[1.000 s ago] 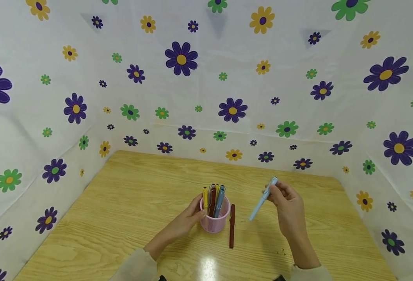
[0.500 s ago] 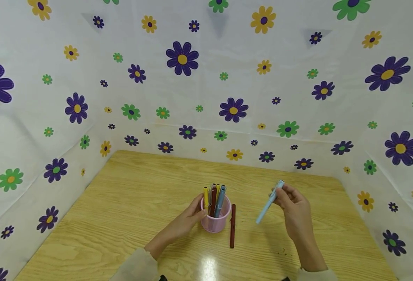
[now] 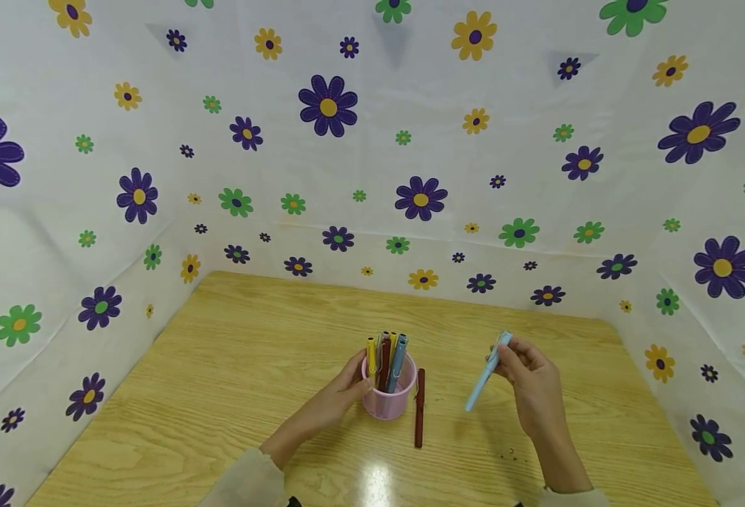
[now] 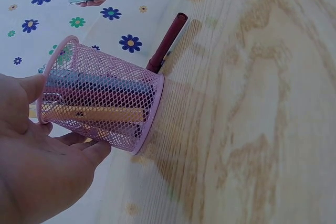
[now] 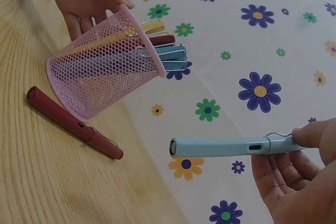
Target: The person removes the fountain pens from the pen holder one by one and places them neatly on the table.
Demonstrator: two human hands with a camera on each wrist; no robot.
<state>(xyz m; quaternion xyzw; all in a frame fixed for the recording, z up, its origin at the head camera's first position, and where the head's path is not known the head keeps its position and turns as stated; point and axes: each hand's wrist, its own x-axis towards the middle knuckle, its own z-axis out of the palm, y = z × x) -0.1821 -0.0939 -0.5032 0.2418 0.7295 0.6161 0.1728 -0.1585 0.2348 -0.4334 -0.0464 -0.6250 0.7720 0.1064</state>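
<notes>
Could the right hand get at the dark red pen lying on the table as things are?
Probably not without letting go first: the right hand pinches the light blue pen. The dark red pen lies uncovered beside the pink mesh cup, bare table between.

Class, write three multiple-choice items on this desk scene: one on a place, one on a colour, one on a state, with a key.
1. Where does the dark red pen lie?
A. On the table beside the cup
B. Inside the cup
C. In the right hand

2. What colour is the mesh cup?
A. Green
B. Pink
C. Black

3. How is the light blue pen held?
A. Lying flat on the table
B. Standing in the cup
C. Lifted clear of the table by the right hand

Key: 1 A, it rests on the wood next to the cup; 2 B, the mesh is pink; 3 C, fingers grip its upper end.
</notes>
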